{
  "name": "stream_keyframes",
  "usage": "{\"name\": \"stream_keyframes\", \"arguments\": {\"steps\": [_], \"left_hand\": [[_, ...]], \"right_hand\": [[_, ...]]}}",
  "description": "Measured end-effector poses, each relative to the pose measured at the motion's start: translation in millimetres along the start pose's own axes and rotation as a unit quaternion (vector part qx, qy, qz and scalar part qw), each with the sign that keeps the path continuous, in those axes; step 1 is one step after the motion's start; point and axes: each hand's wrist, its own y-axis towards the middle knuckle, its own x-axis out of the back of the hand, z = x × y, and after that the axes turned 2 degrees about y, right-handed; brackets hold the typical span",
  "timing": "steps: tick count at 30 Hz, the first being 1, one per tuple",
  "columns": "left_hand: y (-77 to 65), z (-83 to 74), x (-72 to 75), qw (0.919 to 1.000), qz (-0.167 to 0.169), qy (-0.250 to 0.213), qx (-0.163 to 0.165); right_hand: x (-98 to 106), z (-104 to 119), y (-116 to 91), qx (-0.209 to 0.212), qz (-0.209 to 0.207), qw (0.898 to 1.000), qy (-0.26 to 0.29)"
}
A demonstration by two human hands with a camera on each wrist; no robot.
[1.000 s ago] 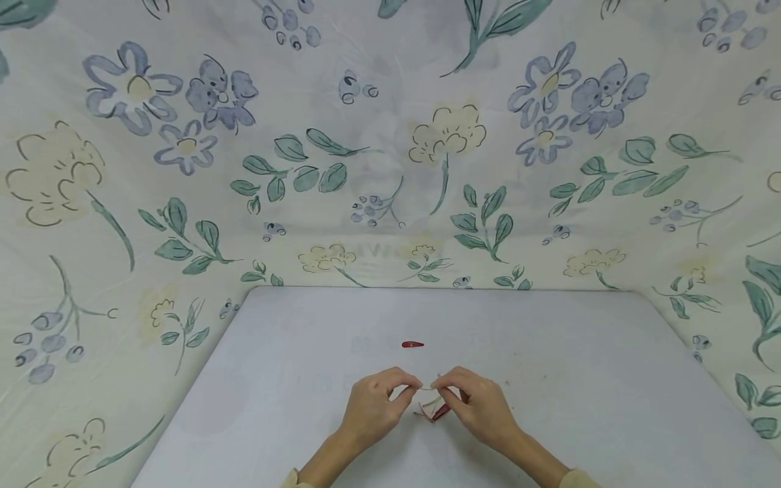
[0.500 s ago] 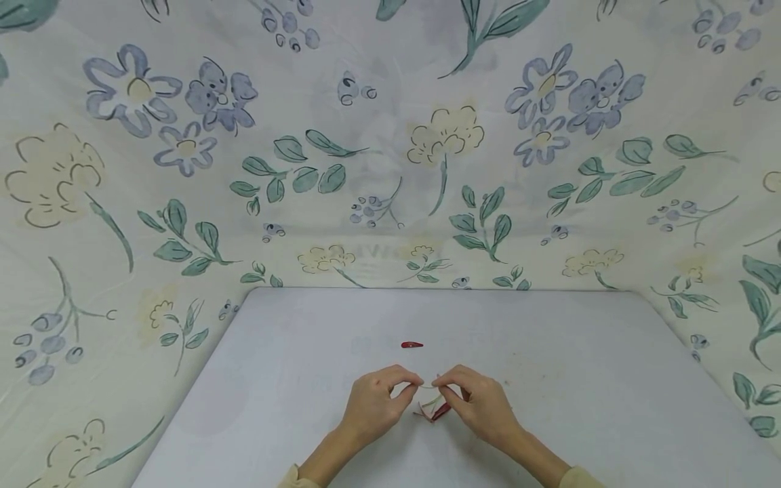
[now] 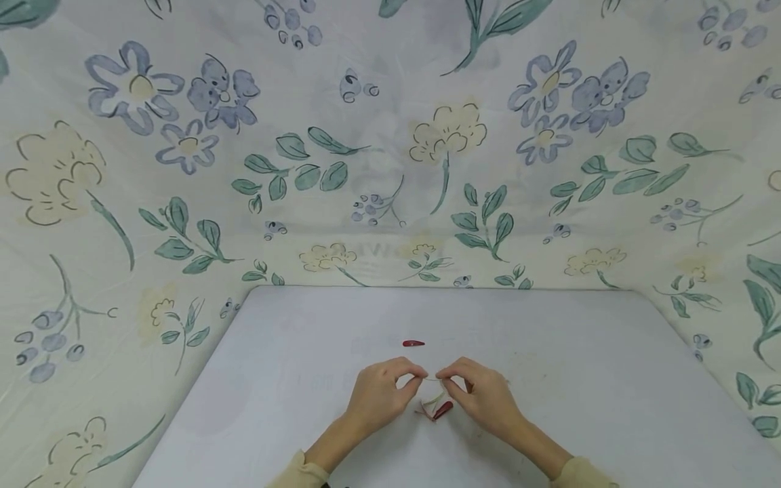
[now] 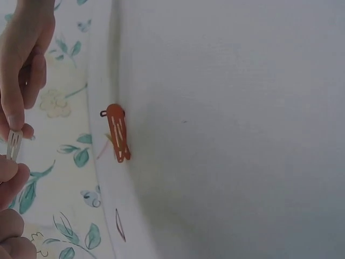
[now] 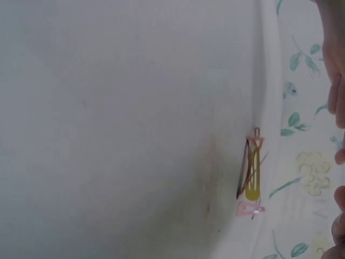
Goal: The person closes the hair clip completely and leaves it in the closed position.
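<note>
Both hands are raised over the table, fingertips facing each other. My left hand [image 3: 383, 393] and my right hand [image 3: 482, 393] pinch opposite ends of one slim pale snap hair clip [image 4: 14, 144]. In the left wrist view its slots show between the two sets of fingertips. Just below the hands lies a small cluster of snap clips, among them a red clip [image 3: 443, 410], an orange clip [image 4: 117, 132], a yellow-green clip [image 5: 253, 174] and a pink clip [image 5: 249, 208]. Farther forward, a single red clip [image 3: 413, 343] lies apart.
The white table [image 3: 293, 339] meets a flower-printed cloth [image 3: 390, 230] at its back and sides. A dark, thin clip outline [image 4: 120, 225] lies near the orange clip in the left wrist view. Faint brownish specks [image 5: 208, 208] mark the tabletop.
Both hands have moved slightly forward with the pale clip between them, uncovering more of the red clip in the cluster. The clips on the table stay put.
</note>
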Motion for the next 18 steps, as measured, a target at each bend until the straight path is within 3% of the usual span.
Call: {"name": "stream_keyframes", "arguments": {"steps": [6,18], "left_hand": [[18.5,5.0,-3.1,0.9996,0.013,0.024,0.003],[51.0,12.5,-9.9,0.9967,0.066,0.042,0.023]], "right_hand": [[3,-12,12,0.005,-0.002,1.000,-0.029],[9,-37,31,-0.027,0.013,0.997,-0.071]]}}
